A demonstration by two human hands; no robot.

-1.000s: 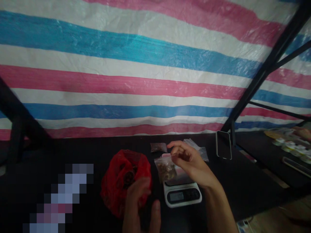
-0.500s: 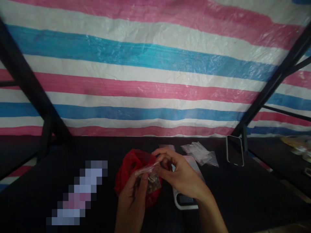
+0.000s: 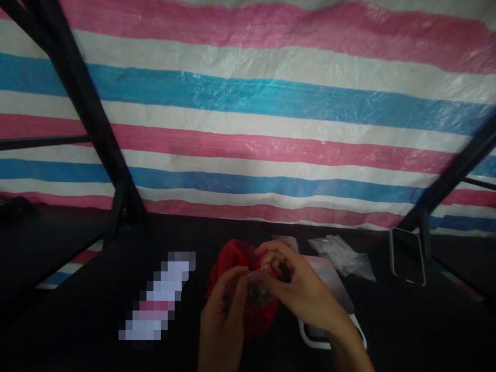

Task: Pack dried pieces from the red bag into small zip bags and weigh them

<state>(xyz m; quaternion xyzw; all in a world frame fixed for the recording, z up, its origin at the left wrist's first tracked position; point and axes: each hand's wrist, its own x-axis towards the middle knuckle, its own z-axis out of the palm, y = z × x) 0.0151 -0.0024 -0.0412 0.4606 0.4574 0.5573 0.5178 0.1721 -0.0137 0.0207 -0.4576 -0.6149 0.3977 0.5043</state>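
- Pinched between thumb and fingers of the left hand [image 3: 222, 315], a small clear bag [image 3: 261, 294] is held by its top edge; the right hand [image 3: 296, 281] has thumb and curled fingers closed on the other end of that edge. Brownish pieces show dimly inside. The bag sits low in the view, just past centre; clock directions below are taken from it.
- At ten o'clock, well apart, a slanting black post [image 3: 89, 108] rises in front of a striped sheet [image 3: 248, 116] of pink, white and blue that fills the background.
- At nine o'clock, a pixelated strip [image 3: 158, 294] lies aslant on the black tabletop [image 3: 372, 330].
- Behind the held bag, a red bag [image 3: 258, 325] shows from ten o'clock round to six; whether the two touch, I cannot tell.
- At one o'clock, a small packet [image 3: 284, 240] lies partly hidden by the right hand.
- At three o'clock, a white-edged scale [image 3: 329, 289] lies under the right forearm, which covers part of it.
- At two o'clock, flat clear bags [image 3: 343, 256] lie heaped just beyond the scale.
- Between two and three, farther off, a phone [image 3: 407, 257] lies with its dark screen up.
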